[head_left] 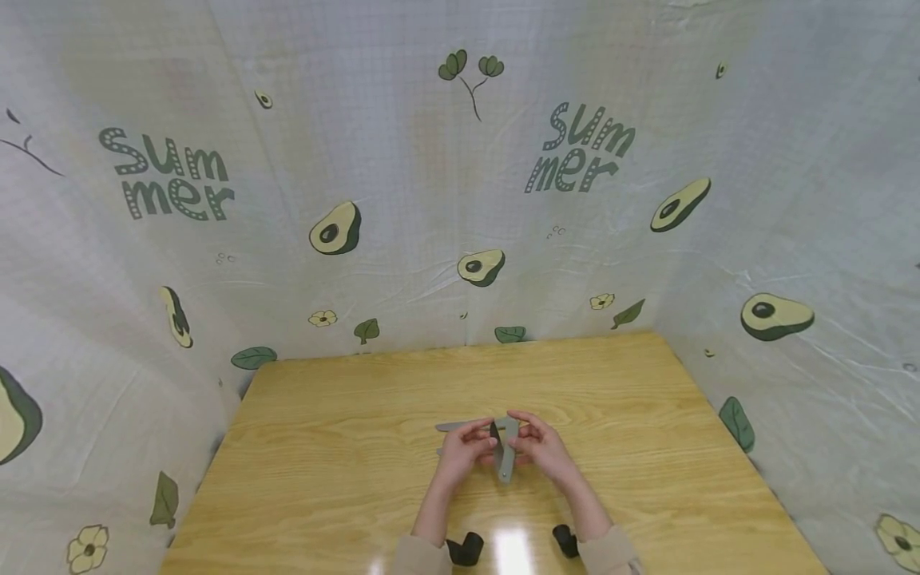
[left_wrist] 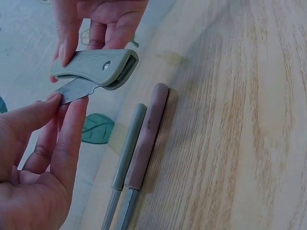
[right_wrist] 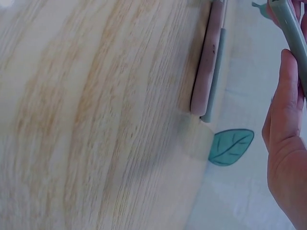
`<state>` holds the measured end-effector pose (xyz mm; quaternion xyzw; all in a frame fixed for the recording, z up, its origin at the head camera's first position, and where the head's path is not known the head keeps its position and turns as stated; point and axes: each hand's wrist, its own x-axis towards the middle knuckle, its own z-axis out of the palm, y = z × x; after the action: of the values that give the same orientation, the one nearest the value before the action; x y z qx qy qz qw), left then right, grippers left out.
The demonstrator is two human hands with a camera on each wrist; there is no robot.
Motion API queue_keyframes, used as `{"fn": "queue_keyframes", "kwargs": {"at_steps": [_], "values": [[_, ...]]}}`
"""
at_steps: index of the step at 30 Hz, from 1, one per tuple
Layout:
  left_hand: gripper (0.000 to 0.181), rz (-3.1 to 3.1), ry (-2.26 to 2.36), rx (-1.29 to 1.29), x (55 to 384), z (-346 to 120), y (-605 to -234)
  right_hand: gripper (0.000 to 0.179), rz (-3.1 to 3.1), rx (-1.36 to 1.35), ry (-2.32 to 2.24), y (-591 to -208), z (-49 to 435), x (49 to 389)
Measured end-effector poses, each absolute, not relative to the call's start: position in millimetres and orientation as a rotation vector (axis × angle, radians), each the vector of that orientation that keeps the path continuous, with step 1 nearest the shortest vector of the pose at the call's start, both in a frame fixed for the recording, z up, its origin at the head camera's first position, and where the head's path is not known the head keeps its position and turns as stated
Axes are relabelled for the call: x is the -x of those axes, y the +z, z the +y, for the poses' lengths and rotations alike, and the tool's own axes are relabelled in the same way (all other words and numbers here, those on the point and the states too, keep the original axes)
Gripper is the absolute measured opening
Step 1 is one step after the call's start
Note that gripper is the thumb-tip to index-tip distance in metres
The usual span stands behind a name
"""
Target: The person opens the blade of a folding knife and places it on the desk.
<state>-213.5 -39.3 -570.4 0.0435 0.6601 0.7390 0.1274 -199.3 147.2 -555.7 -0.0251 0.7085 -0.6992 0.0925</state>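
A folding knife with a pale green handle [left_wrist: 91, 64] is held above the table, its blade [left_wrist: 76, 91] swung partly out. My left hand [left_wrist: 43, 167] pinches the blade between thumb and fingers. The handle is gripped by my right hand [left_wrist: 103, 21], thumb on the near side. In the head view, the left hand [head_left: 463, 455] and right hand [head_left: 546, 454] face each other with the knife [head_left: 505, 467] between them. From the right wrist, only part of the right hand [right_wrist: 285, 139] and the handle [right_wrist: 292, 38] shows.
Two more knives lie side by side on the wooden table [head_left: 323, 463], one with a green handle [left_wrist: 130, 148], one with a pinkish handle [left_wrist: 149, 136]. Black curved objects [head_left: 467, 549] show beside the forearms. A printed cloth [head_left: 402, 160] hangs around the table's back and sides.
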Motion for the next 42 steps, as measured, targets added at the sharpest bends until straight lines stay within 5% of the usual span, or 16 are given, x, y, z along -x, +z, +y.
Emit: {"fn": "queue_keyframes", "kwargs": {"at_steps": [42], "values": [[0.046,1.825,2.478,0.224,202,-38,-556,0.048,2.060,-0.177,-2.391,-553,148,183]]}}
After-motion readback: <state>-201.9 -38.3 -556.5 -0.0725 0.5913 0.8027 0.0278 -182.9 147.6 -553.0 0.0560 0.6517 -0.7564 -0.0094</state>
